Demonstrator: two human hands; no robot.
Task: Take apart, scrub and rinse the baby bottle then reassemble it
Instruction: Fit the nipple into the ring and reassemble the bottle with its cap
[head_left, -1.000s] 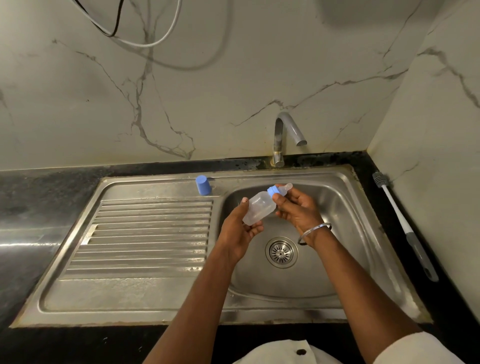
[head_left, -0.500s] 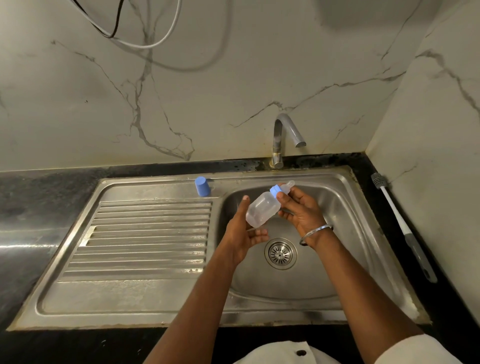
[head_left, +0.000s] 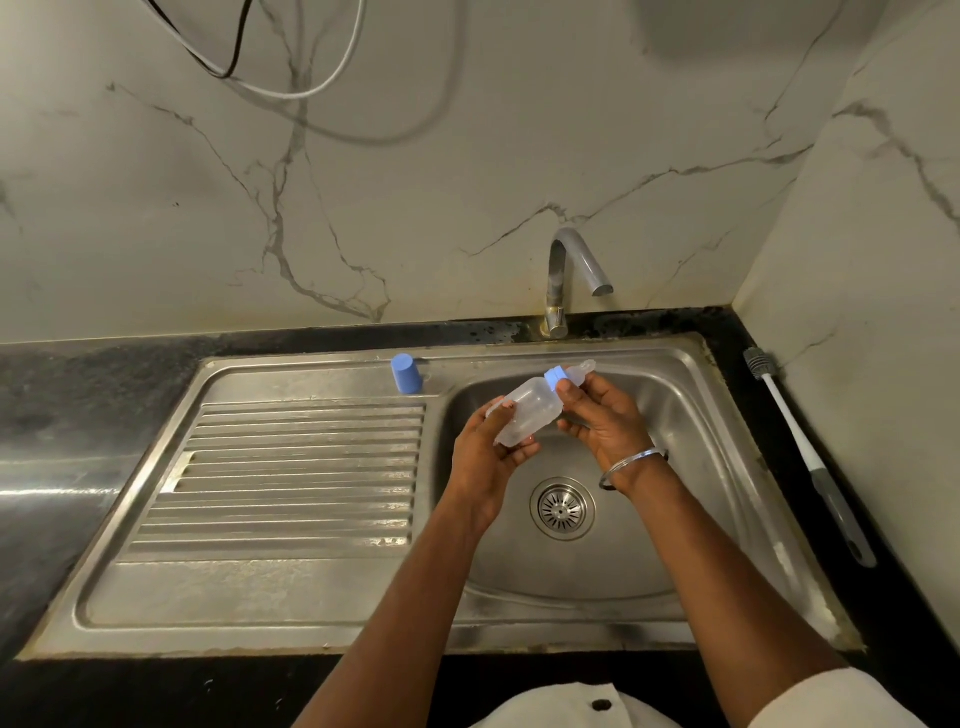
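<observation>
Over the sink basin (head_left: 691, 415) I hold a clear baby bottle (head_left: 527, 413), tilted with its teat pointing up and to the right. My left hand (head_left: 488, 452) grips the bottle's base. The thumb and fingers of my right hand (head_left: 602, 421) pinch the blue screw ring (head_left: 554, 376) below the clear teat (head_left: 581, 370). The bottle's blue cap (head_left: 406, 374) stands alone on the drainboard's far edge. A white and grey bottle brush (head_left: 800, 441) lies on the black counter to the right of the sink.
A steel tap (head_left: 569, 280) stands behind the basin, and no water runs from it. The drain strainer (head_left: 562, 508) sits below my hands. The ribbed drainboard (head_left: 291, 467) stretches left. Marble walls close in behind and on the right. Cables (head_left: 291, 78) hang above.
The bottle and both hands have risen slightly toward the tap. My right fingers have shifted on the blue ring; the ring stays on the bottle.
</observation>
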